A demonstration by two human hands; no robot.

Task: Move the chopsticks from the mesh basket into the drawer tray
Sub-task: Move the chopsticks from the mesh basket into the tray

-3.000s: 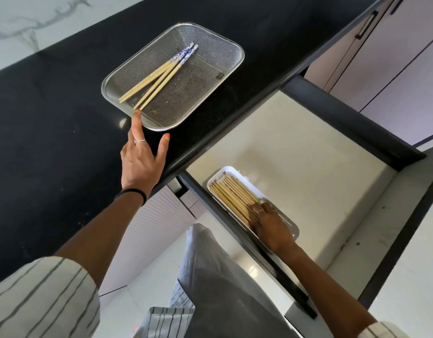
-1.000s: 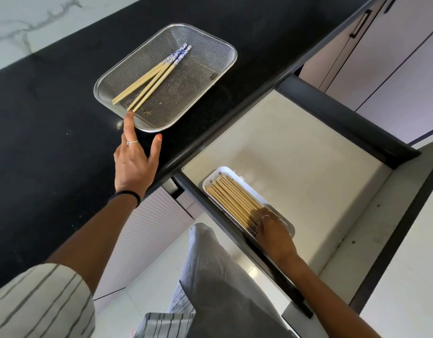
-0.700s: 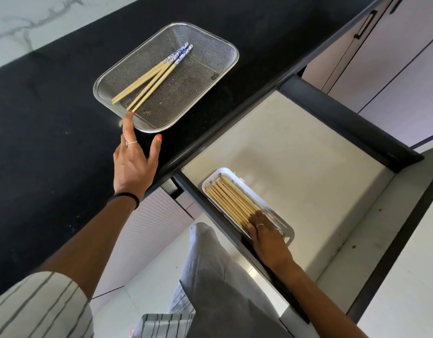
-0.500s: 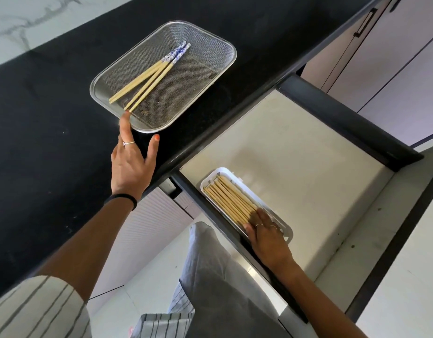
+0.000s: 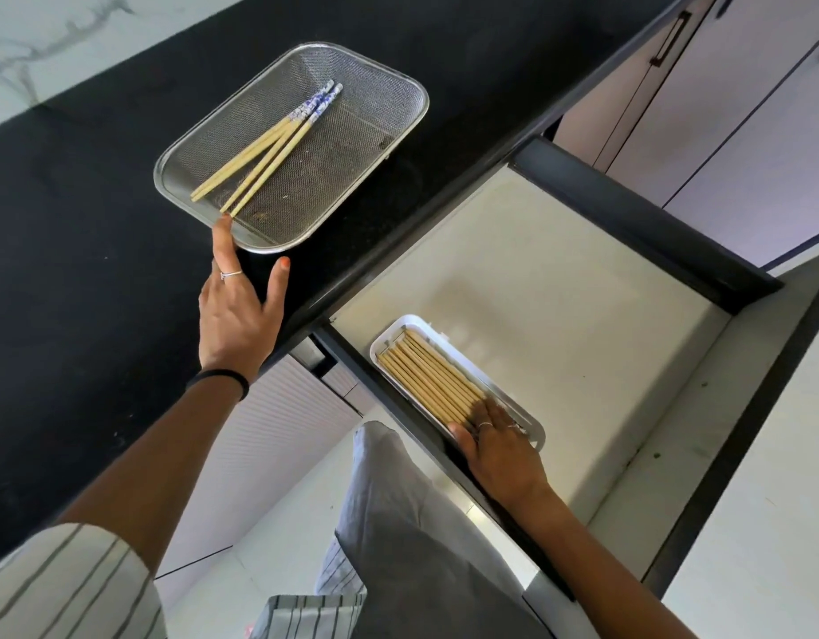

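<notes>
The chopsticks in the tray are still being patted flat by the open right hand, while the basket with four more is being touched by the open left hand.

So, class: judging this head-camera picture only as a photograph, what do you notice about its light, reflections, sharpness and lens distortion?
Head view: even daylight; the drawer floor is bright and the black counter dark with faint sheen; glints on the mesh basket rim; straight edges bow from the wide lens; chopsticks and both hands, left hand and right hand, look sharp.
</notes>
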